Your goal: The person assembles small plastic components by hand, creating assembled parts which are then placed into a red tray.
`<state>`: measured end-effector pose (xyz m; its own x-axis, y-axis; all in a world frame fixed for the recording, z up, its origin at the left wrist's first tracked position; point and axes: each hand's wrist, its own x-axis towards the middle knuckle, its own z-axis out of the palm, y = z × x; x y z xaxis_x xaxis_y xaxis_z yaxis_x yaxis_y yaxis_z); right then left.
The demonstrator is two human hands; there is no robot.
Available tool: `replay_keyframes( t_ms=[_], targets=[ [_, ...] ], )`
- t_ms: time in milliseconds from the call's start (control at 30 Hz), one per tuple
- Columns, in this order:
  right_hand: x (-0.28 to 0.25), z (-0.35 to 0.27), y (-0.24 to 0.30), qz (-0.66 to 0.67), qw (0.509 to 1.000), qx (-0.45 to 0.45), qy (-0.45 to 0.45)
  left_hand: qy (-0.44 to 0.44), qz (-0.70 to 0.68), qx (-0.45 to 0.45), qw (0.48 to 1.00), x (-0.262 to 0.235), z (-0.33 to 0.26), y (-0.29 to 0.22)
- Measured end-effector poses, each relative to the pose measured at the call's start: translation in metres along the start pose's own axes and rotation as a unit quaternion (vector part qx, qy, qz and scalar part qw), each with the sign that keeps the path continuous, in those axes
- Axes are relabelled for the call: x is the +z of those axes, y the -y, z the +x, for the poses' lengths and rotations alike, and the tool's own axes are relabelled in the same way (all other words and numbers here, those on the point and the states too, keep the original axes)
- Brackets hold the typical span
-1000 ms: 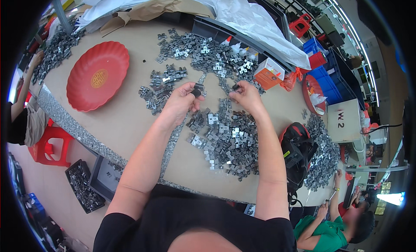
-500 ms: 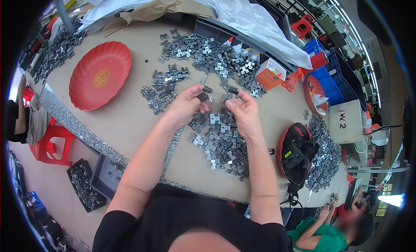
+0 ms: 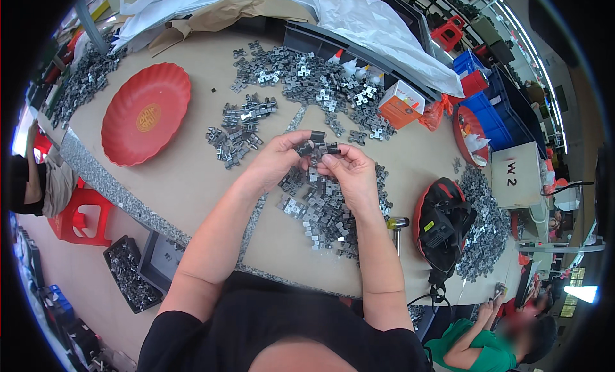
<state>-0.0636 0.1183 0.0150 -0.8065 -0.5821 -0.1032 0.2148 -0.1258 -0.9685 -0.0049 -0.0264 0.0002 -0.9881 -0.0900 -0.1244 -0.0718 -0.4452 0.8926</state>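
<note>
Part [image 3: 314,158] small, grey, metallic; pinched by left hand [image 3: 274,161], right hand [image 3: 357,178].

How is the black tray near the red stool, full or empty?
Not empty: small metal parts cover the inside of the black tray. Cannot tell if brimful.

Small parts [image 3: 314,221] appeared metallic and grey, some faces glossy, others dull. The plate [image 3: 144,93] resembled smooth red plastic with a soft sheen. The surface [image 3: 192,186] was matt, its edge [image 3: 147,218] speckled like stone; the brown paper [image 3: 240,12] was creased and matt.
</note>
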Motion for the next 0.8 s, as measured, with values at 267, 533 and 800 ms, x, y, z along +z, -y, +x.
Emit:
replay_keyframes(
  t_ms=[267, 533, 800],
  targets=[
    [-0.005, 0.000, -0.001, -0.031, 0.999, 0.027, -0.001, -0.031, 0.063, 0.020, 0.997, 0.002, 0.000, 0.004],
    [-0.005, -0.001, 0.000, -0.012, 0.999, 0.039, -0.001, -0.043, 0.104, 0.054, 0.992, 0.006, -0.002, 0.006],
    [-0.004, 0.001, -0.004, -0.016, 0.999, 0.025, -0.019, -0.059, 0.073, 0.038, 0.995, 0.011, -0.004, 0.005]
  ],
)
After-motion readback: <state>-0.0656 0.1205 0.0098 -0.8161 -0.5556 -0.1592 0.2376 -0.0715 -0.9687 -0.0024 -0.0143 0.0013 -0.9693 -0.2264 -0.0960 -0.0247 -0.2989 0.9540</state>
